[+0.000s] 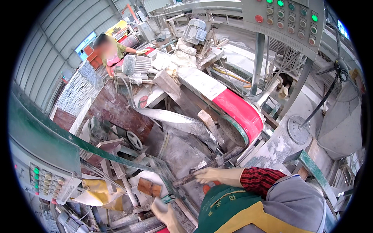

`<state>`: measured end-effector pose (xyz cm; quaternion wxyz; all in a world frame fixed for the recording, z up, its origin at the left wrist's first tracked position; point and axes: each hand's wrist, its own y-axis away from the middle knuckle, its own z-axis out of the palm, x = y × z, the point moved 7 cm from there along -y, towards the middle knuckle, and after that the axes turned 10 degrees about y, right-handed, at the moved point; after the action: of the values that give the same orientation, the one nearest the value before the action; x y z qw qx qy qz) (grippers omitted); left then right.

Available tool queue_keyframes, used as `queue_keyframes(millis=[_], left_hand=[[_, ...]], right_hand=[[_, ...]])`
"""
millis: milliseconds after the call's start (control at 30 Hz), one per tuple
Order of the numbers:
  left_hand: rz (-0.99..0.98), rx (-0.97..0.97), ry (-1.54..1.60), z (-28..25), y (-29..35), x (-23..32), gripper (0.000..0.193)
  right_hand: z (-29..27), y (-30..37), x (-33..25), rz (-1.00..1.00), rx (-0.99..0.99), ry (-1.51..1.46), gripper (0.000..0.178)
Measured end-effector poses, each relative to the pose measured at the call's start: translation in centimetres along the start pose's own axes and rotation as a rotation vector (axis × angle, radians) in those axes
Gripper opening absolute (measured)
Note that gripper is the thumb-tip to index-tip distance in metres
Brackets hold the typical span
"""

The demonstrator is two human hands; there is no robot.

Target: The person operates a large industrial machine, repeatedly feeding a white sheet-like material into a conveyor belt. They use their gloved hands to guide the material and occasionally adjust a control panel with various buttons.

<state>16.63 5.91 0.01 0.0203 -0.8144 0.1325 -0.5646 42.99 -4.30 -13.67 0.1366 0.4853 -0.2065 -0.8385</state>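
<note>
My right hand [210, 176], in a cream glove below a red-and-black checked sleeve, reaches to the left over a dark metal bar [185, 179]. Its fingers are stretched out with no object visible in them; whether they touch the bar I cannot tell. At the lower middle is my left hand [165, 214], also gloved, thumb and fingers apart, the fingertips slightly blurred. Just above it sits a teal-green part [168, 199] of the frame. A reddish-brown block [149, 187] rests on a pale surface close by. My green apron [229, 206] with yellow trim fills the lower right.
A machine with a red-and-white belt [241, 112] stands ahead. Control panels with lit buttons are at the upper right [287, 19] and lower left [46, 180]. A green beam [108, 155] crosses on the left. Farther back, a co-worker [112, 52] stands near a motor [136, 64].
</note>
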Motion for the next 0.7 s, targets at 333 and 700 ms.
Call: queue_keyframes(millis=[333,700], left_hand=[[0.463,-0.783,0.116,15.9,-1.7,14.3,0.077],[-0.126,0.163,-1.293,-15.8,-1.0,-4.0,0.052]], right_hand=[[-1.2,5.8,-13.0,-0.622,0.590,-0.183,0.044],[-29.7,7.7,-21.6,-0.558,1.254,-0.405,0.057]])
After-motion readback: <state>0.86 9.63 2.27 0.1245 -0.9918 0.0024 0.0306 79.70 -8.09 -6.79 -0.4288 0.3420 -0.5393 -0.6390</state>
